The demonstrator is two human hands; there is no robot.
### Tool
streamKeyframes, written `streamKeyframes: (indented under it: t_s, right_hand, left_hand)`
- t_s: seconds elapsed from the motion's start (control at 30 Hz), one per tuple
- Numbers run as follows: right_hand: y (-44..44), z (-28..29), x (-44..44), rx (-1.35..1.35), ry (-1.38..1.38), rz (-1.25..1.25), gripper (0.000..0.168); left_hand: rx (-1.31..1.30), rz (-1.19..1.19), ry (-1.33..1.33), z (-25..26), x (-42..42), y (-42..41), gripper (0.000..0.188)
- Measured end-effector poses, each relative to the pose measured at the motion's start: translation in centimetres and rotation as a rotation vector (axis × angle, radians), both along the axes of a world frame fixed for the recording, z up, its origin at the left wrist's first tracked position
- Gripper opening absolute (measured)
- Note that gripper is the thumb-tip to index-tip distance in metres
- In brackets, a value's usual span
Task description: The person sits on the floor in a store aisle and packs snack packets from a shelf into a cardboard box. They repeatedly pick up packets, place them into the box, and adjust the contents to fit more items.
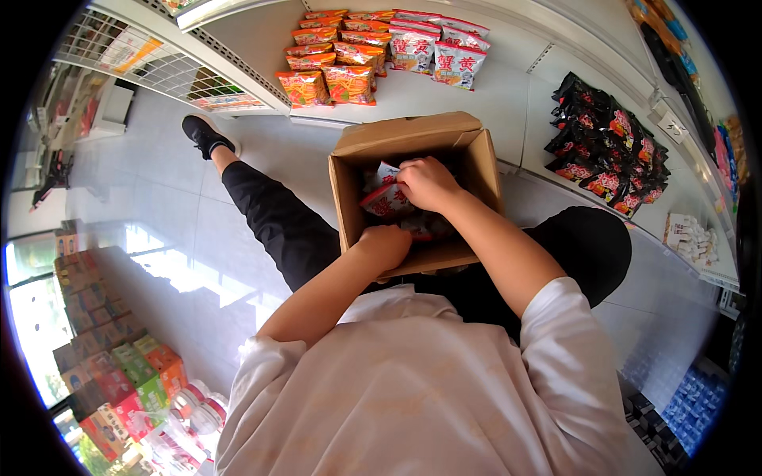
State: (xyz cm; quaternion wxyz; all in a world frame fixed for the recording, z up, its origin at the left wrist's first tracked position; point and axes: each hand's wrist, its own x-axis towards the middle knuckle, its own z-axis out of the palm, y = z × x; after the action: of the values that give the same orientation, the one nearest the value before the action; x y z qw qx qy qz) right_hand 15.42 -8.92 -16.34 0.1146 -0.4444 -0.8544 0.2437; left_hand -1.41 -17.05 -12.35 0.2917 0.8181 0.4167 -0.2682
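Observation:
An open cardboard box (494,172) sits tilted before me, between my legs, with several white-and-red snack bags inside. My right hand (427,183) reaches into it and pinches the edge of one snack bag (388,200). Lower in the box, my left hand (387,245) is curled near another bag (419,229); its fingertips are hidden, so its hold cannot be made out. Past the box, similar white-and-red bags (459,62) stand in two rows on a white shelf (411,98). Orange snack bags (350,83) stand in rows to their left.
Black snack bags (613,143) fill part of the shelf at right, beside small white packets (690,238). A higher shelf edge (675,122) overhangs them. Wire mesh (149,59) is at upper left. Stacked cartons (134,369) stand lower left, and blue-tinted bottles (693,407) lower right.

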Motion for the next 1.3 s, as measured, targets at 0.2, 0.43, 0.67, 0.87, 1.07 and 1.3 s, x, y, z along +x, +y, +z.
streamKeyframes:
  t_s: [0.2, 0.43, 0.67, 0.87, 1.07, 1.3]
  right_hand:
    - [-0.8, -1.8, -1.0, -0.033, -0.095, -0.032, 0.046]
    - [1.0, 1.3, -0.4, -0.105, -0.173, -0.037, 0.022]
    - [1.7, 7.4, 0.8, 0.036, -0.220, 0.020, 0.012]
    - [1.0, 13.1, 2.9, 0.006, -0.252, -0.059, 0.019]
    - [0.5, 16.3, 4.3, -0.060, -0.236, -0.152, 0.020]
    - [-0.2, 18.7, 5.8, -0.012, -0.141, -0.183, 0.020]
  left_hand:
    - [-0.031, 0.054, -0.066, -0.3, -0.7, -0.2, 0.028]
    - [0.506, 0.215, -0.276, 0.8, 0.6, -0.1, 0.024]
    - [0.200, 0.169, -0.025, -1.2, -0.4, 0.9, 0.027]
    - [0.074, 0.176, -0.073, 2.6, -0.6, 2.7, 0.035]
    - [-0.122, 0.135, 0.043, 4.8, -1.3, 10.7, 0.031]
    - [0.262, 0.004, 0.193, 1.4, 1.3, 8.8, 0.032]
